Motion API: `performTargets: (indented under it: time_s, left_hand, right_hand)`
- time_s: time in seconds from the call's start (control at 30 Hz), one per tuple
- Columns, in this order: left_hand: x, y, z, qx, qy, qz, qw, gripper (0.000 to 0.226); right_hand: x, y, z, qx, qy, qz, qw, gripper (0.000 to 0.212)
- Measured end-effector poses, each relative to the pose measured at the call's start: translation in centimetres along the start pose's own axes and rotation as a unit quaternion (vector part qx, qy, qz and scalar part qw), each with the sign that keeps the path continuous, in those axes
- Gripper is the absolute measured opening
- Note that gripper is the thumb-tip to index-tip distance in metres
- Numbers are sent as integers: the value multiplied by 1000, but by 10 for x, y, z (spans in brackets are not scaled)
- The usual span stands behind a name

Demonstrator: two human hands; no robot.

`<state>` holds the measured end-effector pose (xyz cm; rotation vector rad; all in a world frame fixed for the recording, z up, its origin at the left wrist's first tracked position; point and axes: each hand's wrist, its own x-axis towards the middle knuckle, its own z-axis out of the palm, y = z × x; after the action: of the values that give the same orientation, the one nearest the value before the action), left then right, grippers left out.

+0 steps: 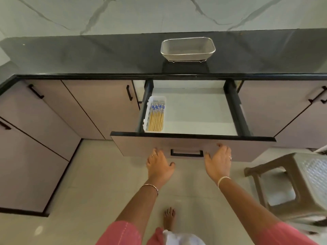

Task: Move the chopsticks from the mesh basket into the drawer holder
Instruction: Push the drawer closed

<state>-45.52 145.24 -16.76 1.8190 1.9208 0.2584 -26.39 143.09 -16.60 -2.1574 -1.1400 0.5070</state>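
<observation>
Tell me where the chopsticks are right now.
In the head view, the chopsticks lie in the white holder at the open drawer's left side.

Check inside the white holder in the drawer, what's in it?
The white holder at the drawer's left side holds a bundle of chopsticks lying flat, blue-patterned ends toward the back. Anything beneath them is covered. The mesh basket looks empty.
</observation>
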Motion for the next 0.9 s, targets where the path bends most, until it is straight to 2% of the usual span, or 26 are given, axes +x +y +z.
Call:
performTargets:
  time_s: [0.07,0.13,0.3,0.47,0.67,0.9]
  left_hand:
    - [2,0,2,-9,-57,27,998,84]
    - [7,7,0,-4,-84,57,995,92]
    - [21,19,-3,-22,-125,47,991,97]
    - [51,23,-5,-27,-130,35,991,97]
    - [110,37,-1,-50,-101,39,993,98]
    - [195,64,-16,-38,-121,46,991,97]
  right_hand:
    - [2,10,0,-27,-86,24,996,66]
    - [7,14,1,-37,-150,21,988,73]
    - [25,13,6,-73,-237,13,969,82]
    - [53,11,13,-84,-272,7,959,91]
    - [100,-1,36,-104,-224,-16,969,94]
    - [186,-30,42,-142,-256,-18,956,93]
